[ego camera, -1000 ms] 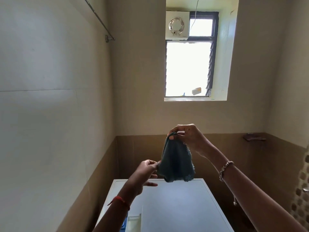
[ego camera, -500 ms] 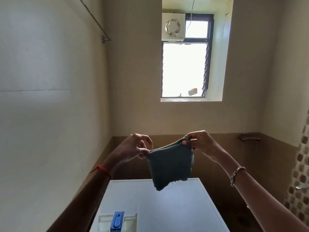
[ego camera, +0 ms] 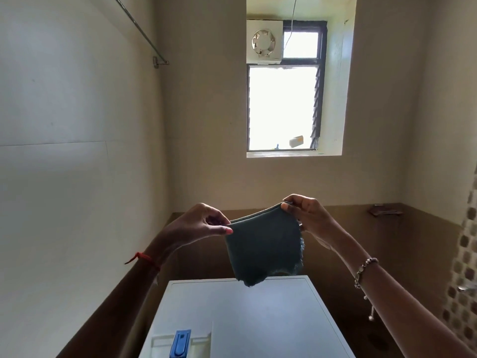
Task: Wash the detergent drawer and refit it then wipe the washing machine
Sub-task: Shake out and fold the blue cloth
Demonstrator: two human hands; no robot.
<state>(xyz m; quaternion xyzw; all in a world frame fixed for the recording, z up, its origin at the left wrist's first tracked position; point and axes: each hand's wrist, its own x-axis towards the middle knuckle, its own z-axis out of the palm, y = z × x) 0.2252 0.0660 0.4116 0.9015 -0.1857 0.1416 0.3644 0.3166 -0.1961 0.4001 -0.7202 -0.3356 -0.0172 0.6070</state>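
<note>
A dark grey-green cloth (ego camera: 263, 246) hangs spread in the air above the white washing machine (ego camera: 258, 319). My left hand (ego camera: 198, 224) pinches its upper left corner between thumb and fingers. My right hand (ego camera: 307, 215) pinches the upper right corner, slightly higher. The cloth's lower edge dangles just over the back of the machine's top. At the machine's front left, the detergent drawer (ego camera: 180, 342) shows a white frame with a blue insert; its lower part is cut off by the frame edge.
A white wall stands close on the left with a metal rail (ego camera: 144, 34) high up. Behind the machine is a brown-tiled wall below a window (ego camera: 282, 107) and an exhaust fan (ego camera: 263, 43). A mosaic-tiled wall (ego camera: 464, 280) is at the right.
My left hand rose from below the bunched cloth to its upper left corner, and the two hands drew apart, spreading the cloth flat. The view tilted down, bringing the drawer into sight.
</note>
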